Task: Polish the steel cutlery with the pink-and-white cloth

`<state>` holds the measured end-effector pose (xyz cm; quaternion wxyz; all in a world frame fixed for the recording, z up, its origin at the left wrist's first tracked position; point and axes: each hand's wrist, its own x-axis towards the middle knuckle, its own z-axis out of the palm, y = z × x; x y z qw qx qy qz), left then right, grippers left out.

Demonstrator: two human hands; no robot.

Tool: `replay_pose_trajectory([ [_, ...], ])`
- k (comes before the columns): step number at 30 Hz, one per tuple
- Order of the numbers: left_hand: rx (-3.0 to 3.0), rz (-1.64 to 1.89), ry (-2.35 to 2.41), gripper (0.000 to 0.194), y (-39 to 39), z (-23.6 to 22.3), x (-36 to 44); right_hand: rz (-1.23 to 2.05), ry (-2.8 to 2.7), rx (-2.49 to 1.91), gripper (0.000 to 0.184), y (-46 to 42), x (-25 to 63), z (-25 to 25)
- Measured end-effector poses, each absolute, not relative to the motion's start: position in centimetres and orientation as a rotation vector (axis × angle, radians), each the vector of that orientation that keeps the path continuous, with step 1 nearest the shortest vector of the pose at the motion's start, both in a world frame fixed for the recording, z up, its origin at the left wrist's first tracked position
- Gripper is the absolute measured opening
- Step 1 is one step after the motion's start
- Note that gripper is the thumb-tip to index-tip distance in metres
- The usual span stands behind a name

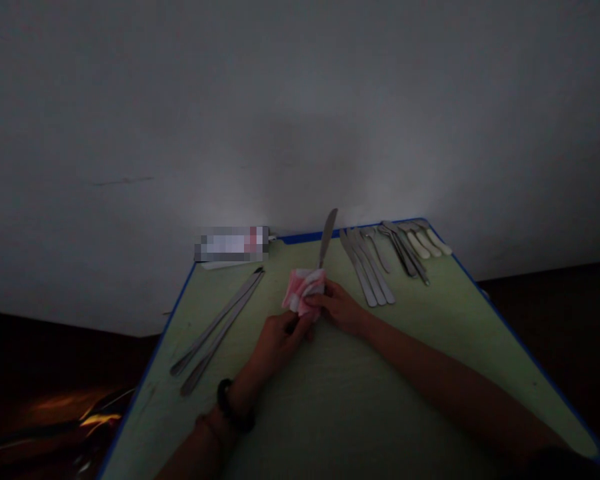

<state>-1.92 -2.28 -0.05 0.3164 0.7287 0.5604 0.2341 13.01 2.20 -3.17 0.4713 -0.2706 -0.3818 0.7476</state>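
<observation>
A table knife (327, 233) points away from me, its blade standing out beyond a folded pink and white cloth (300, 287) wrapped about its lower part. My right hand (341, 307) grips the cloth from the right, thumb on top. At the near end, my left hand (283, 339) is closed round the knife's handle end, which the fingers and cloth hide. Right of the cloth lie several silver table knives (367, 270) side by side, with a fork (377, 250) beside them. Two long metal utensils (220, 327) lie slanted on the left, their kind unclear.
The pale green table (380, 400) has a blue edge and stands against a grey wall (300, 100). Dark-handled cutlery (405, 250) and several white-handled pieces (423, 243) lie at the back right. A blurred-out device (233, 245) rests at the back left corner.
</observation>
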Motion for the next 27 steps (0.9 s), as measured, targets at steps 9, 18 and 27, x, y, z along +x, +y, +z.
replay_pose_trajectory([
  [9, 1.895, 0.575, 1.467, 0.051, -2.1, 0.2, -2.2, 1.85, -0.958, -0.658, 0.027, 2.3, 13.0, -3.5],
  [18, 1.851, 0.539, 1.397, 0.05, -2.4, 0.3, -2.1, 1.861, -1.098, -0.692, 0.021, 2.0, 13.5, -2.3],
  [27, 1.849, 0.518, 1.47, 0.051, -2.2, 0.8, -2.3, 1.842, -1.005, -0.689, 0.026, 1.9, 13.1, -2.9],
])
